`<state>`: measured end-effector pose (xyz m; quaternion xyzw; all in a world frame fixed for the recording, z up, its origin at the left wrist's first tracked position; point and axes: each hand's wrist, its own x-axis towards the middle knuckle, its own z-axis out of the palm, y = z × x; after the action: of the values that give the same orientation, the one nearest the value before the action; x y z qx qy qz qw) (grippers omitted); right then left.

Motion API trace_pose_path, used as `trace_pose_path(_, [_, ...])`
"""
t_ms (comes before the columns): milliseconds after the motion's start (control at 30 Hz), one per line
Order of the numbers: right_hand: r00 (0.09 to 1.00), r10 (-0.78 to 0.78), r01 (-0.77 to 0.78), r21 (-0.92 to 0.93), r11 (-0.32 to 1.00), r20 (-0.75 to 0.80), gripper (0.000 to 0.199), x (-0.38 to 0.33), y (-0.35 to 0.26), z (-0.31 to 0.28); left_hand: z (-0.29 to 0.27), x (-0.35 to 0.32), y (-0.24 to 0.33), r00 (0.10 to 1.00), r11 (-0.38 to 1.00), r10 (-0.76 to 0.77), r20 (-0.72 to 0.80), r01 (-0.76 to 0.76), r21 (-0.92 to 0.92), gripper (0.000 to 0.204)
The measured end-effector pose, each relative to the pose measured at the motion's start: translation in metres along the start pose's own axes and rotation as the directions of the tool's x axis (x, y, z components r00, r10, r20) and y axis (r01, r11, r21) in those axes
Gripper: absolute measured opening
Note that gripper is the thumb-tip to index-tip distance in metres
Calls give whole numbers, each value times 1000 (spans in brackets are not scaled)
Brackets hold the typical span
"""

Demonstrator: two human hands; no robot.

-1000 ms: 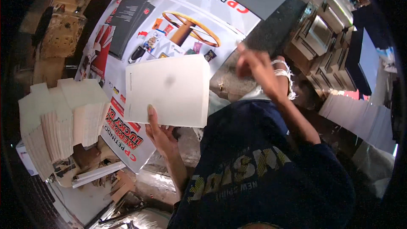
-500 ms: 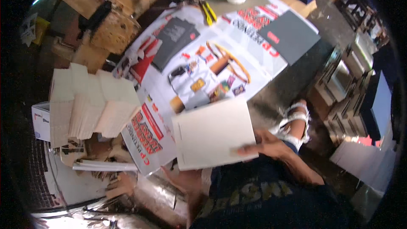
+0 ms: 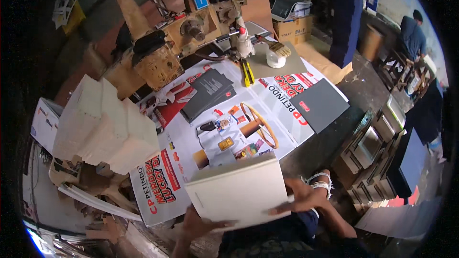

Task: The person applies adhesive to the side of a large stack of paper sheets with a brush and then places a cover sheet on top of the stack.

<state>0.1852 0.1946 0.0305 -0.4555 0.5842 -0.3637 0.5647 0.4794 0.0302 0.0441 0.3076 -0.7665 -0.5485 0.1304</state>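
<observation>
Cream book block (image 3: 237,192): now lower, nearer the body than before; left hand (image 3: 200,222) grips its near edge, right hand (image 3: 300,197) clasps its right side, above the printed poster (image 3: 191,162)

Matt cream paper book block (image 3: 237,192); glossy printed poster sheet (image 3: 229,129) beneath; rough, worn wooden press (image 3: 162,52) at the far left.

head cam | looks steeply down (fisheye) | worktable (image 3: 330,143) near | single view
</observation>
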Motion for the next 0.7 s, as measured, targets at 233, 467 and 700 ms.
trace_pose_path(233, [690,-698,581,-431,690,-188,82,89,-26,-49,-36,77,-66,738,439,651,-178,-175,881,79])
trace_pose_path(467, [689,-717,691,-203,694,-105,76,148,38,-51,-15,84,-122,845,637,447,-293,-70,768,86])
trace_pose_path(700, [730,-654,498,-498,710,-202,96,148,27,-38,-53,100,-137,926,787,-315,-208,377,489,85])
